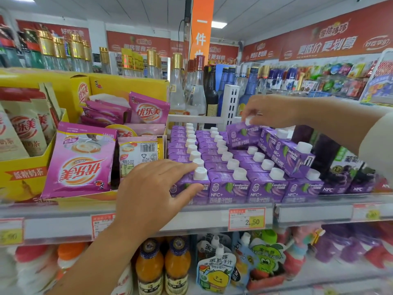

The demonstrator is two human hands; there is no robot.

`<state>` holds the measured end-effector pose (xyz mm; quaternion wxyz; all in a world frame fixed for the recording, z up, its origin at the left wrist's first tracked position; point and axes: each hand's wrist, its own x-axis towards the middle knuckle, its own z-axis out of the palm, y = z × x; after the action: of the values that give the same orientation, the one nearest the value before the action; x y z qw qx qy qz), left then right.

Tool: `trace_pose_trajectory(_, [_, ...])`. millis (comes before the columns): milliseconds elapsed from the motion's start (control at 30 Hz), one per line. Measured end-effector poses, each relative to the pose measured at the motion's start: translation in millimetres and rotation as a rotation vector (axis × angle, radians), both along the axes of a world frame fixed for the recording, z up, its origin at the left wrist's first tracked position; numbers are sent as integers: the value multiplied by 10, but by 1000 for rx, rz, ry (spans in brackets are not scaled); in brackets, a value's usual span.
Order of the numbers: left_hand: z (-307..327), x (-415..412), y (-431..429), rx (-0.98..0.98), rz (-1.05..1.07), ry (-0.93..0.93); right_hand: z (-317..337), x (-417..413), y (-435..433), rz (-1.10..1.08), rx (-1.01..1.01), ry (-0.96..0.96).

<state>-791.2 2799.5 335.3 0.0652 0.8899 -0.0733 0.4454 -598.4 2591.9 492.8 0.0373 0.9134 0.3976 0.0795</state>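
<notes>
Fingers, left hand point(153, 188): spread wide and nearly straight. The fingertips lie on top of the front carton point(189, 178), just short of its white cap, and the thumb crosses its front face.
Fingers, right hand point(270, 111): bunched together, pinching the cap point(248, 120) of the tilted carton point(242, 136).
Front carton: purple with white print, at the left end of the first row, at the edge of the shelf point(191, 218).
Tilted carton: same purple pack. It leans on top of the back rows, its cap end raised towards the right hand.
Cartons point(212, 154): tight upright rows, all with white caps. More lie slanted on top at the right.
Neighbours: pink sachets point(80, 160) just left of the rows, bottles point(197, 92) behind, and a price tag point(246, 219) on the shelf rim.
Hidden: the left palm covers the front carton's left half.
Blurred: the right fingertips, so their exact hold on the cap is hard to tell.
Cut off: the right sleeve, by the frame edge.
</notes>
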Motion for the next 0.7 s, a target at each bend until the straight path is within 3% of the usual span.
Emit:
trace_pose_trajectory(167, [74, -29, -32, -89, 6, 9, 16, -650, -189, 81, 340, -66])
trace_pose_trajectory(300, [91, -217, -218, -189, -71, 33, -326, -1248, -263, 164, 606, 147])
trace_pose_trajectory(367, [-3, -411, -365, -400, -186, 143, -594, -1472, -280, 181, 738, 316])
trace_pose_trajectory(467, [-225, -662, -539, -963, -474, 459, -1074, -1674, -268, 173, 881, 482])
trace_pose_trajectory(533, [-436, -741, -584, -1239, -567, 612, -1421, -1739, -247, 137, 932, 547])
trace_pose_trajectory(700, [-922, -892, -614, -1542, -536, 646, -2113, -1991, -267, 24, 1121, 865])
